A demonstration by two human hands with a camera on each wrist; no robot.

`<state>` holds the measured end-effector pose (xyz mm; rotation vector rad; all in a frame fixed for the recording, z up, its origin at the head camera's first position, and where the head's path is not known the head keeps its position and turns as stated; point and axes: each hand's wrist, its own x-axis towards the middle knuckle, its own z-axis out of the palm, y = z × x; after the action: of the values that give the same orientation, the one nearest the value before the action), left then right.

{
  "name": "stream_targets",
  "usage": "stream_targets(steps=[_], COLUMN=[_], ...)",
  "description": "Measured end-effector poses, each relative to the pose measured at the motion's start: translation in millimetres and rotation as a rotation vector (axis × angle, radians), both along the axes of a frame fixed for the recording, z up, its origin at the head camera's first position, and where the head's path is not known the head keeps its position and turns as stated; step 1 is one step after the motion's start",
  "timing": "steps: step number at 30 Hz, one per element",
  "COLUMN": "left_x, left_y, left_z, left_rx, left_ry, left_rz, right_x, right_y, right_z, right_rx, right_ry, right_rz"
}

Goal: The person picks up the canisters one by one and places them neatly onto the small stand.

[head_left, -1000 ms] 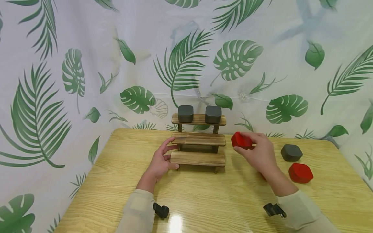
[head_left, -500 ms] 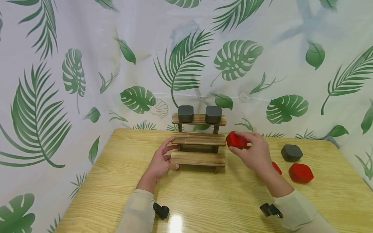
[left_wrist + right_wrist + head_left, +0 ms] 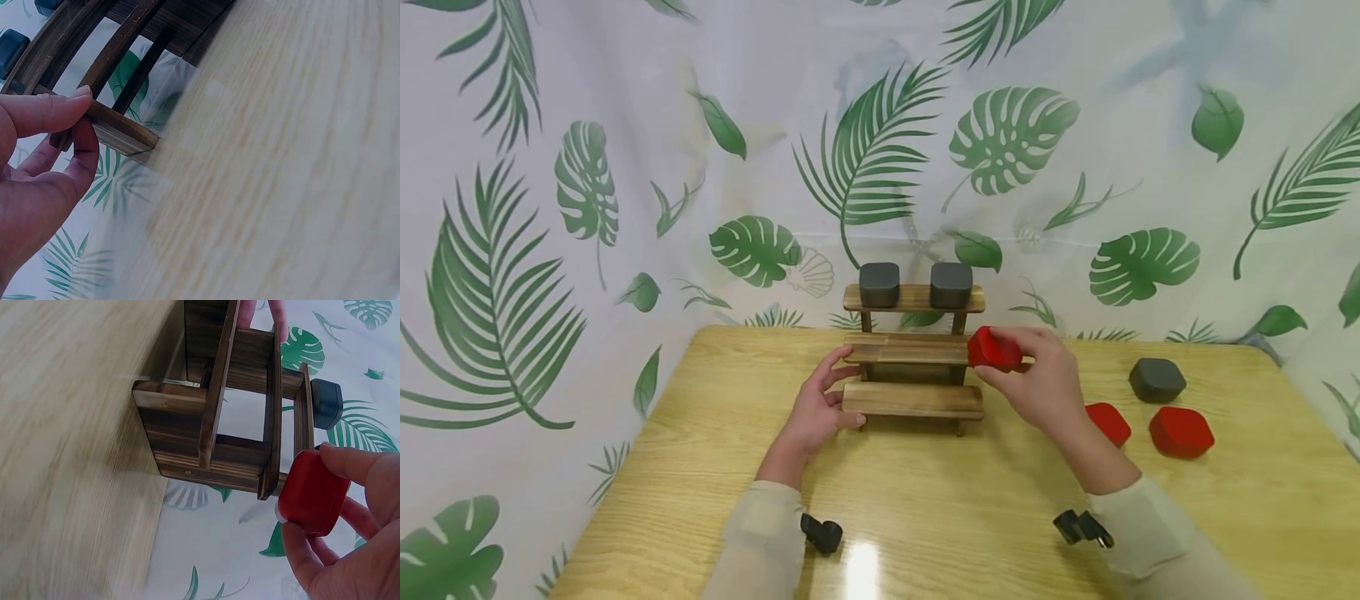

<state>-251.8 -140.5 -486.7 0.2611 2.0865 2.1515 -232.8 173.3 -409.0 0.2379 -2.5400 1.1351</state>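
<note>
From the head view, our right hand [image 3: 1037, 383] holds a red box [image 3: 994, 348] at the right end of the wooden rack [image 3: 913, 400], by the middle of its 3 steps; 2 grey boxes [image 3: 879, 284] sit on top. In the left wrist view, our left hand [image 3: 37, 181] pinches the rack's edge to keep it steady. In the right wrist view, the red box touches the step's end; we think we next slide it on flat.

held rounded box [image 3: 994, 348]: glossy red
three-tier slatted wooden stand [image 3: 913, 400]: dark-streaked brown
two rounded boxes on top tier [image 3: 879, 284]: dark grey
loose boxes on light wood-grain worktop [image 3: 700, 467]: two red [image 3: 1182, 432], one dark grey [image 3: 1157, 380]
backdrop cloth [image 3: 625, 125]: white, green palm and monstera leaf print
sleeves [image 3: 760, 533]: pale beige
</note>
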Motion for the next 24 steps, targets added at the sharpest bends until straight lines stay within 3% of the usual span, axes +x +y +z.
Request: stream_targets(steps=[24], left_x=[0.2], left_y=[1.1], left_z=[1.1], left_rx=[0.017], left_ry=[-0.002], left_rz=[-0.008], right_x=[-5.4], right_y=[-21.9], right_z=[-0.3], right_rx=[-0.033], right_ry=[-0.027], right_rz=[0.034])
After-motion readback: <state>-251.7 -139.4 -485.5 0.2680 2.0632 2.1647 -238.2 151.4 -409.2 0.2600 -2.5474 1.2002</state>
